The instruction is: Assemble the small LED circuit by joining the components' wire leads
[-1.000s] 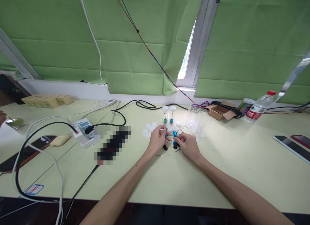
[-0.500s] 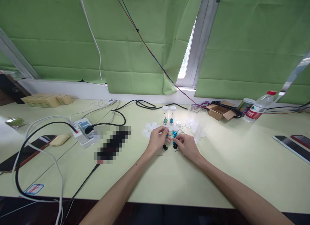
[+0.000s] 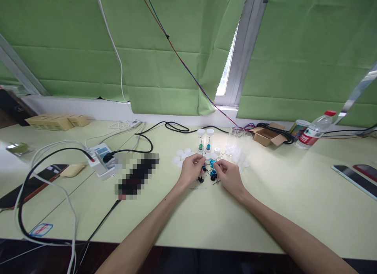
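My left hand [image 3: 193, 171] is closed in a pinch above the table, and what sits between its fingertips is too small to make out. To its right, my right hand [image 3: 230, 175] has thumb and forefinger brought together beside a small blue part [image 3: 212, 163]; whether it grips anything is unclear. Between the hands lie more blue pieces [image 3: 212, 173] and a round black part [image 3: 213, 177]. A small black part [image 3: 200, 179] rests just below my left fingers. Two capped clear tubes stand behind, one with a green piece [image 3: 200, 146], one with a blue piece [image 3: 208, 147].
White round caps [image 3: 180, 153] lie left of the tubes. Several clear tubes [image 3: 242, 158] lie at the right. Farther back are an open cardboard box [image 3: 269, 136] and a water bottle [image 3: 313, 132]. A power strip [image 3: 101, 160] with cables occupies the left.
My right hand has shifted slightly right, away from my left hand. More of the blue and black parts between them now shows. My left hand stays nearly in place.
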Demonstrator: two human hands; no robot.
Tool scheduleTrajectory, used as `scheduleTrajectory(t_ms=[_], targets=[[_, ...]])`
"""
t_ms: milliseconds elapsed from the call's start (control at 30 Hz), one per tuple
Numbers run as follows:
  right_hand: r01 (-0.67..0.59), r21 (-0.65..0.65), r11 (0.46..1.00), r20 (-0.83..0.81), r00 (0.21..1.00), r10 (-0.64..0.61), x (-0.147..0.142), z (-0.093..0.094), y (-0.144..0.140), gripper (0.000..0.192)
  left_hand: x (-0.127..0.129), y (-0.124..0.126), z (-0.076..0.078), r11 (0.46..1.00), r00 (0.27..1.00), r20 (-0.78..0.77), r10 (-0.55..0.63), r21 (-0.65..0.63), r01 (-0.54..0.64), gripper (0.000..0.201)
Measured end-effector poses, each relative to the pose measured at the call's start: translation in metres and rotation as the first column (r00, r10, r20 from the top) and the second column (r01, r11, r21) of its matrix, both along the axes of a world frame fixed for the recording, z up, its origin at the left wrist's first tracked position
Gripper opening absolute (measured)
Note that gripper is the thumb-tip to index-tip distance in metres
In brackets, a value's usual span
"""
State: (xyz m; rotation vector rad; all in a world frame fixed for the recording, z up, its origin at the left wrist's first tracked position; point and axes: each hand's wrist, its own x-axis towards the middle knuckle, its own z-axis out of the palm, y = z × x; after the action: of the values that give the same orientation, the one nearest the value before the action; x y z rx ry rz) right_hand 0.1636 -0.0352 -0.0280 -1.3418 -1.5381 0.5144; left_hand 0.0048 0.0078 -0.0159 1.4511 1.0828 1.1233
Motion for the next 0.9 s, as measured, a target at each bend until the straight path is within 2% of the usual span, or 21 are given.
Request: scheduleTrajectory(t_ms=[167,400,567,767,900], targets=[[0.017,0.041,0.999,-0.009,1.0,-0.016,0.0,0.001,-0.001,0.032,-0.002,0.004,-0.006,1.0,0.999,-0.046,0.008,-0.009,-0.008,0.027],[-0.012,0.102,0.995,0.163,0.987,-0.005,0.002,-0.006,0.003,0.017,-0.003,0.0,-0.001,0.994,0.987,-0.157,-0.041,0.097,0.057,0.021],[-0.04,0.154,0.987,0.273,0.962,-0.003,0.001,-0.008,0.005,0.009,-0.003,-0.002,0.002,0.984,0.972,-0.233,0.008,0.175,0.034,0.021],[-0.136,0.162,0.977,0.352,0.933,0.072,-0.002,-0.007,0.001,0.014,-0.003,0.0,0.002,0.97,0.984,-0.144,0.106,0.233,-0.071,0.02],[-0.166,0.159,0.973,0.405,0.91,0.089,-0.002,-0.006,-0.002,0.015,-0.003,-0.004,0.007,0.974,0.989,-0.04,0.143,0.18,-0.134,0.021]])
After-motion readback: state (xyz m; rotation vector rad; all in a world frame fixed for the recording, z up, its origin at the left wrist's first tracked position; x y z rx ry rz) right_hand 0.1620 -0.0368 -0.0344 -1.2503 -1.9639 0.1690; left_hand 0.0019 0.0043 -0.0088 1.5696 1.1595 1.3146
